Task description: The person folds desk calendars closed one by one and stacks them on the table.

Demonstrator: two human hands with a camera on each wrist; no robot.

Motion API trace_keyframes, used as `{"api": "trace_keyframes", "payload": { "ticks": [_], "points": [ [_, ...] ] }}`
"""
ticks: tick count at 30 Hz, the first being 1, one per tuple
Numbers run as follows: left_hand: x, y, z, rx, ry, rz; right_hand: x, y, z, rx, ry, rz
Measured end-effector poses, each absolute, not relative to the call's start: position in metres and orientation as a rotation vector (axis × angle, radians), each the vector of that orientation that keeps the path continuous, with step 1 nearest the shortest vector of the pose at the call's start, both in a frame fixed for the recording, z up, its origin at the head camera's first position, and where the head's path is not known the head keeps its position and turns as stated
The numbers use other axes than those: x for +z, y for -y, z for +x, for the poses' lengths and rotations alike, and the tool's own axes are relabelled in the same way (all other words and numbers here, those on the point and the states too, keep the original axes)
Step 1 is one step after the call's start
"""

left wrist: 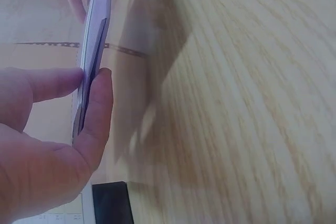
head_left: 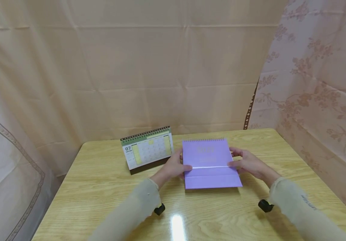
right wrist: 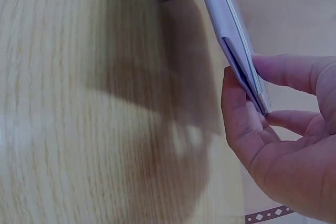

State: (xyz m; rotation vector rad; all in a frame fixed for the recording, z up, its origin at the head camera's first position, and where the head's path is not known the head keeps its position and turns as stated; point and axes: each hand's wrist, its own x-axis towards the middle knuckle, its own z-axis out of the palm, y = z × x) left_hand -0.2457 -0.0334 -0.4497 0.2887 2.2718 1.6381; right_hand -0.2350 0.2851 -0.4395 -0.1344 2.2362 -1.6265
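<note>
A purple spiral-bound desk calendar is held flat between both hands, its coil along the far edge and faint gold print on the cover. My left hand pinches its left edge, thumb on top and fingers beneath. On the opposite edge my right hand grips the same way. Both wrist views show the folded calendar edge-on, raised over the table with a shadow below. Just left of the left hand stands a second desk calendar, upright on a dark base, with a green header and "07" on its page.
The wooden table reaches back to a beige curtain. A flower-patterned cloth hangs along the right side, and a pale cloth along the left. Black wrist cameras hang beneath both sleeves.
</note>
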Motion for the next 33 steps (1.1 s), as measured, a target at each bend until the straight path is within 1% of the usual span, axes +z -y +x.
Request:
{"api": "trace_keyframes", "payload": {
  "ticks": [7,18,33],
  "points": [
    [-0.459,0.029,-0.248,1.584,-2.312,0.288,-0.450,-0.282,-0.238,-1.494,-2.349,-0.088],
    [-0.467,0.023,-0.248,1.454,-2.428,0.264,-0.458,-0.277,-0.237,-1.402,-2.475,-0.165],
    [-0.466,0.017,-0.247,1.126,-2.690,0.407,-0.464,-0.279,-0.237,-1.311,-2.531,-0.209]
  ]
}}
